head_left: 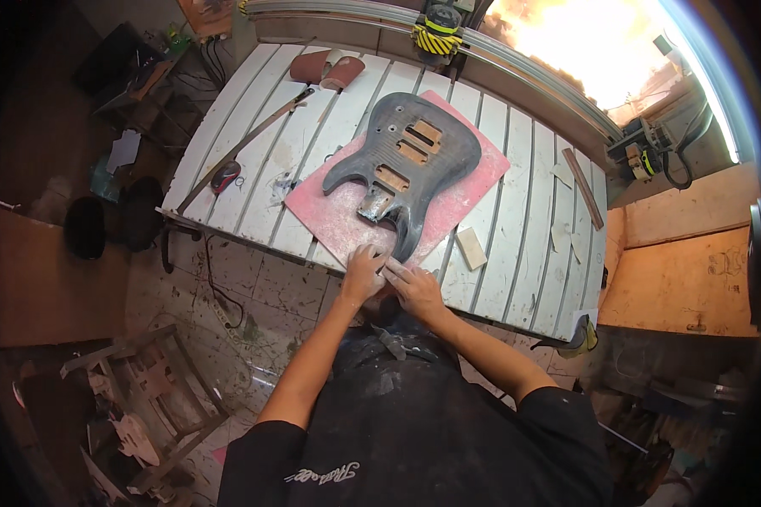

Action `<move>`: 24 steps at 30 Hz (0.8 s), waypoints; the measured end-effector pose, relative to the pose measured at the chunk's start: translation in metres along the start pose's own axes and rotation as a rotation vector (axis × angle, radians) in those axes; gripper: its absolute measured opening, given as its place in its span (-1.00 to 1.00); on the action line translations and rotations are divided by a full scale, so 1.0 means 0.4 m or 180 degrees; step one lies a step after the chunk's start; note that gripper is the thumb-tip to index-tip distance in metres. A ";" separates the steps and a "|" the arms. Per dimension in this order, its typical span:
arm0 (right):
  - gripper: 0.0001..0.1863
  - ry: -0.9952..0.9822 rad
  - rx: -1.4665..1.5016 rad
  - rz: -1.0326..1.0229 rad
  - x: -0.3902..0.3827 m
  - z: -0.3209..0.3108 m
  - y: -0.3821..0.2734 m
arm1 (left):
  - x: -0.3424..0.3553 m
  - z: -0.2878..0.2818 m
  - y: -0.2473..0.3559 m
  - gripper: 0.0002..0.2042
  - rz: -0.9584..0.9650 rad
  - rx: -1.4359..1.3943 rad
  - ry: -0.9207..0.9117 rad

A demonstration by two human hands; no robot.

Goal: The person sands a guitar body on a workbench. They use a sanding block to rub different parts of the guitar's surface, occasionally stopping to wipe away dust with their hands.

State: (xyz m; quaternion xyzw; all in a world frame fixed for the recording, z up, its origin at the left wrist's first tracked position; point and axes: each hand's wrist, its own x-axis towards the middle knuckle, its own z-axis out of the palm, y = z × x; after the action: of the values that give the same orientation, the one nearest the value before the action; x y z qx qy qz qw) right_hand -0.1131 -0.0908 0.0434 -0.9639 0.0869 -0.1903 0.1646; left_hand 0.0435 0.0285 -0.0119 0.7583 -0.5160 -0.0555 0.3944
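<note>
A dark grey electric guitar body (448, 160) with routed bare-wood cavities lies on a pink, dust-covered pad (482, 173) at the middle of the slatted table. Just off the tip of its near horn, at the table's front edge, my two hands meet. My left hand (364, 274) is closed, fingertips pinched together. My right hand (415, 289) comes against it from the right, its fingers pressed together and bent inward. Whatever lies between the fingertips is too small or hidden to make out. A pale sanding block (471, 248) rests on the slats to the right of the pad.
On the white slatted table (516, 228) lie a long straight strip (254, 135), a red-and-black tape measure (226, 177), reddish-brown rolls (330, 68), a wooden stick (583, 188) and paper scraps (561, 237). A machine rail (524, 63) spans the back. A wooden frame (156, 406) stands lower left.
</note>
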 end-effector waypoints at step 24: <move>-0.40 -0.0166 -0.0371 0.0348 0.082 -0.026 0.189 | 0.031 -0.011 0.078 -0.57 -0.0208 0.0118 0.0072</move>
State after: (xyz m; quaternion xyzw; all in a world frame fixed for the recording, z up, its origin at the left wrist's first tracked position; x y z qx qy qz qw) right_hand -0.0953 -0.1716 0.0373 -0.9703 0.1459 -0.1504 0.1205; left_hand 0.0283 0.0159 0.0156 0.7826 -0.4874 -0.0502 0.3841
